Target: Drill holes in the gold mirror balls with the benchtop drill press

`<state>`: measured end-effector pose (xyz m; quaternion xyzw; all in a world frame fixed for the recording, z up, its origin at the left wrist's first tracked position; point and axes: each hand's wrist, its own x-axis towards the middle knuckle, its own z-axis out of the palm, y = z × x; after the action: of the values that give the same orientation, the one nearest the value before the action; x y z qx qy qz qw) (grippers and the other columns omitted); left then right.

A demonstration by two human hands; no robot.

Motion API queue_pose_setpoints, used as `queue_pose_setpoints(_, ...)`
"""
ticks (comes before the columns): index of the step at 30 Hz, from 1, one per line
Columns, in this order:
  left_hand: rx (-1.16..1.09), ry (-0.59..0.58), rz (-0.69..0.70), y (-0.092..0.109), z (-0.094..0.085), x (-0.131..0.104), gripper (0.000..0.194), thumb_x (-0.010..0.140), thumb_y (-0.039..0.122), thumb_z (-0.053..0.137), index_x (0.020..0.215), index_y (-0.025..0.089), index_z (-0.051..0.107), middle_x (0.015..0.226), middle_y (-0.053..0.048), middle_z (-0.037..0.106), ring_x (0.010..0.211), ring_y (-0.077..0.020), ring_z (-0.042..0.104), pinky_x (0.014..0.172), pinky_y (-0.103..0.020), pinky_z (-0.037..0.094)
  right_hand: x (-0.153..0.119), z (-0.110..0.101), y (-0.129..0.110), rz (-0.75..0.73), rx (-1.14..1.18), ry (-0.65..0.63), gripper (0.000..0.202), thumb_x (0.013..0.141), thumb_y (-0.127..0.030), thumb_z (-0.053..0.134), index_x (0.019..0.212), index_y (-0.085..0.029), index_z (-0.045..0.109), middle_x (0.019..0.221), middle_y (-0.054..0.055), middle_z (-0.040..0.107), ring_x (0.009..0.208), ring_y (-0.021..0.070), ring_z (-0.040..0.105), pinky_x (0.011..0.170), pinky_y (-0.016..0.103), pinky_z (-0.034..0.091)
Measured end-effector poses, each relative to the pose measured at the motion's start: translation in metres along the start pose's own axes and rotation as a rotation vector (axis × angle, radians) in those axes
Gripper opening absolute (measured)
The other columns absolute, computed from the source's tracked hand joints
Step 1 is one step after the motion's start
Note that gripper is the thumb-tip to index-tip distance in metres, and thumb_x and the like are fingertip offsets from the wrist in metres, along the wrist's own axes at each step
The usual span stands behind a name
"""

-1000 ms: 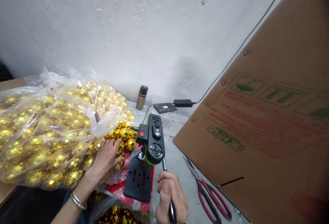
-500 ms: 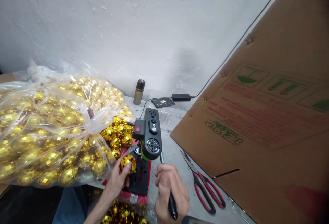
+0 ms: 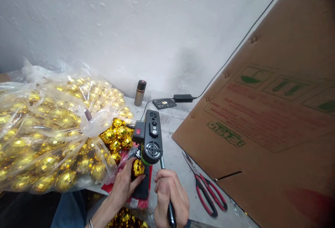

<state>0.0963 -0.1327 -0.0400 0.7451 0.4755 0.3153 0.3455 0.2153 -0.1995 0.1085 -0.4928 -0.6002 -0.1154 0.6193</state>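
My left hand (image 3: 125,182) grips a gold mirror-faceted ball (image 3: 138,168) between thumb and fingers, over the black slotted base plate (image 3: 141,190) of a small bench machine (image 3: 152,135). The ball sits at the lower front end of the machine's black head, partly under it; whether they touch I cannot tell. My right hand (image 3: 172,198) is wrapped round the black-gripped lever (image 3: 171,214), whose metal rod runs up to the machine's right side. Red plastic (image 3: 134,203) lies under the base plate.
A clear bag (image 3: 52,144) of gold balls fills the left, with several loose balls (image 3: 121,132) at its mouth. Red-and-black scissors (image 3: 206,191) lie right, beside a large cardboard box (image 3: 256,116). Behind stand a flask (image 3: 140,93) and a black power adapter (image 3: 183,98).
My left hand has carried the gold ball rightward, from left of the machine's head to its lower front end. My right hand stays on the lever, and the whole view has shifted slightly.
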Motion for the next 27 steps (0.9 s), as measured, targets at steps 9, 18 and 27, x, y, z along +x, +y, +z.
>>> queue_pose_setpoints(9,0.094,-0.048,0.196,0.002,-0.01,0.01,0.042,0.076,0.028,0.078,0.117,0.022,0.07,0.103,-0.01,0.077,0.099,-0.0345,0.072,0.091,-0.049,0.058,-0.004,-0.001,-0.008,0.096,0.005,-0.012,0.029,0.102,-0.005,0.043,0.08,-0.022,0.051,0.074,-0.002,0.058,0.064,0.0101,0.057,0.062,0.024,0.044)
queue_pose_setpoints(18,0.003,-0.112,0.118,-0.001,-0.008,0.009,0.054,0.079,0.03,0.08,0.13,0.021,0.066,0.11,-0.011,0.072,0.103,-0.0334,0.064,0.094,-0.048,0.053,-0.032,0.003,0.005,0.047,-0.08,-0.01,0.028,0.103,-0.01,0.043,0.08,-0.023,0.052,0.074,-0.003,0.06,0.063,0.012,0.06,0.077,0.03,0.054)
queue_pose_setpoints(27,0.001,-0.104,0.136,-0.006,-0.006,0.009,0.056,0.078,0.028,0.08,0.131,0.023,0.065,0.113,-0.011,0.071,0.104,-0.0334,0.063,0.094,-0.048,0.052,-0.042,0.012,0.002,0.131,-0.077,0.069,0.029,0.103,-0.01,0.043,0.079,-0.023,0.053,0.075,-0.003,0.063,0.066,0.011,0.062,0.089,0.032,0.056)
